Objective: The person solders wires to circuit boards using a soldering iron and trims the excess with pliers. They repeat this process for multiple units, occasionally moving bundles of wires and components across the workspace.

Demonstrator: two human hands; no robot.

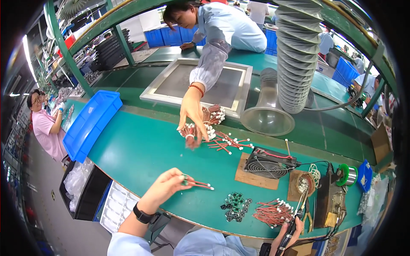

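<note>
My left hand (pixel 165 187) is closed in a pinch on a few short red and dark wires (pixel 198 183) with white plug ends, held above the green bench. Something small and green shows at my fingertips. At the lower right my right hand (pixel 285 235) is wrapped round a soldering iron (pixel 292 230), its tip pointing up toward a round tip-cleaning pot (pixel 304 184). Beside that hand lies a pile of cut red wires (pixel 273 212) with white connectors. Small dark green circuit boards (pixel 235 205) are heaped just left of the pile.
A co-worker's hand (pixel 192 114) reaches across to bundled wires (pixel 212 115) and loose wires (pixel 230 141). A black fan (pixel 269 163) stands on cardboard near a solder spool (pixel 347 175). An extraction hood (pixel 267 119) hangs behind. A blue tray (pixel 92 123) is at left.
</note>
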